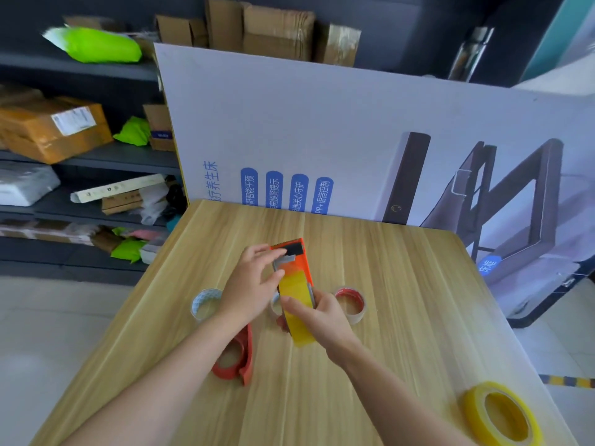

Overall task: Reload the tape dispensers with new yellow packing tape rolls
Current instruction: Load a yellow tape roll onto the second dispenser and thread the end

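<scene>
An orange tape dispenser [304,263] with a yellow tape roll [297,312] seated in it is held above the middle of the wooden table [402,300]. My right hand [322,320] grips the roll and the dispenser's lower body. My left hand [254,281] reaches over the dispenser's front end, its fingertips touching the grey blade plate [284,261] with fingers fairly straight. A second red dispenser [236,360] lies on the table under my left forearm. Another yellow tape roll [502,415] lies flat at the table's near right corner.
A nearly used-up roll with a white core [206,302] and another with a red core [351,302] stand on the table behind my hands. A large printed board [322,130] leans against the table's far edge. Shelves with parcels [54,130] fill the left.
</scene>
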A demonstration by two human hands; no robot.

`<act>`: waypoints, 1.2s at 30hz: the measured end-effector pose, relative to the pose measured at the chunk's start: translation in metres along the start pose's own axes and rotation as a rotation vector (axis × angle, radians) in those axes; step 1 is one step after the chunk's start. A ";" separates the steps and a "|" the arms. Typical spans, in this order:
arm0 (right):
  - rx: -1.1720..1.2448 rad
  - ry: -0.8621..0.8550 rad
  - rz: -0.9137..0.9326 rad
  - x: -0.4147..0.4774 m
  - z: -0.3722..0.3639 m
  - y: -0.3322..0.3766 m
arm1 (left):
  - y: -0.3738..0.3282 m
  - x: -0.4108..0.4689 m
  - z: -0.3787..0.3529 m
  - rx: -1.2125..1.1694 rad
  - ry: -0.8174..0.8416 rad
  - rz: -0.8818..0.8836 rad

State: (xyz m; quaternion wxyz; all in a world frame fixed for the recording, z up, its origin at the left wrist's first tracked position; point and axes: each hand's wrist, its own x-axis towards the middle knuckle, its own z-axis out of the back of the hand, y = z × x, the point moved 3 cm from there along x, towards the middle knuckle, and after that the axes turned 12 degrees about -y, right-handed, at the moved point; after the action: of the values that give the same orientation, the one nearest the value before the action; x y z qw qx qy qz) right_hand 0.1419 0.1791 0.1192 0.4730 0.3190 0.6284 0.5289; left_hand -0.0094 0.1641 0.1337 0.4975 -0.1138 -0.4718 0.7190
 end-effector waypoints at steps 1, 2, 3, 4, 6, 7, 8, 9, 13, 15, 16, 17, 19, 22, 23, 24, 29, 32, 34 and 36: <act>-0.007 -0.012 0.008 -0.001 0.000 0.004 | -0.006 0.004 0.006 0.075 -0.039 -0.071; -0.011 -0.024 0.020 -0.001 0.000 0.008 | -0.011 0.007 0.011 0.134 -0.076 -0.128; -0.010 -0.033 0.035 -0.002 -0.001 0.012 | -0.016 0.009 0.016 0.181 -0.112 -0.178; -0.005 -0.038 0.051 -0.002 -0.001 0.016 | -0.020 0.010 0.019 0.213 -0.146 -0.216; 0.004 -0.041 0.077 -0.003 -0.003 0.024 | -0.030 0.012 0.025 0.234 -0.201 -0.268; 0.003 -0.042 0.086 -0.003 -0.003 0.027 | -0.034 0.013 0.027 0.229 -0.209 -0.278; 0.000 -0.041 0.093 -0.004 -0.004 0.030 | -0.036 0.015 0.028 0.219 -0.202 -0.278; -0.005 -0.038 0.098 -0.004 -0.004 0.032 | -0.038 0.017 0.029 0.208 -0.181 -0.278; -0.017 -0.028 0.114 -0.005 -0.002 0.039 | -0.045 0.026 0.037 0.199 -0.090 -0.309; -0.021 -0.025 0.126 -0.006 -0.001 0.043 | -0.051 0.030 0.040 0.197 -0.051 -0.336; -0.024 -0.021 0.134 -0.007 -0.001 0.046 | -0.055 0.032 0.042 0.189 -0.039 -0.347; -0.026 -0.014 0.143 -0.007 -0.002 0.048 | -0.059 0.035 0.043 0.184 -0.027 -0.360; -0.019 -0.002 0.154 -0.009 -0.004 0.055 | -0.067 0.040 0.045 0.207 0.006 -0.398; -0.035 0.043 0.149 -0.011 -0.003 0.065 | -0.079 0.047 0.048 0.324 0.053 -0.477; -0.052 0.067 0.137 -0.012 -0.003 0.067 | -0.083 0.049 0.049 0.367 0.058 -0.508; -0.071 0.089 0.121 -0.013 -0.002 0.069 | -0.087 0.051 0.050 0.403 0.056 -0.534; -0.128 0.169 0.086 -0.018 -0.003 0.070 | -0.092 0.061 0.052 0.570 0.072 -0.583; -0.119 0.195 0.094 -0.019 -0.003 0.071 | -0.093 0.065 0.053 0.538 0.100 -0.539; -0.123 0.194 0.108 -0.019 -0.001 0.077 | -0.096 0.066 0.056 0.436 0.133 -0.489; -0.150 0.213 0.117 -0.020 0.000 0.083 | -0.101 0.068 0.060 0.437 0.146 -0.494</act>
State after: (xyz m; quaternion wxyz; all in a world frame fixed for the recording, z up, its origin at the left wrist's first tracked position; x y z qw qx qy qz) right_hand 0.1407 0.1807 0.2041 0.3944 0.2609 0.6143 0.6317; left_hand -0.0191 0.1923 0.2660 0.7019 0.0620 -0.2827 0.6508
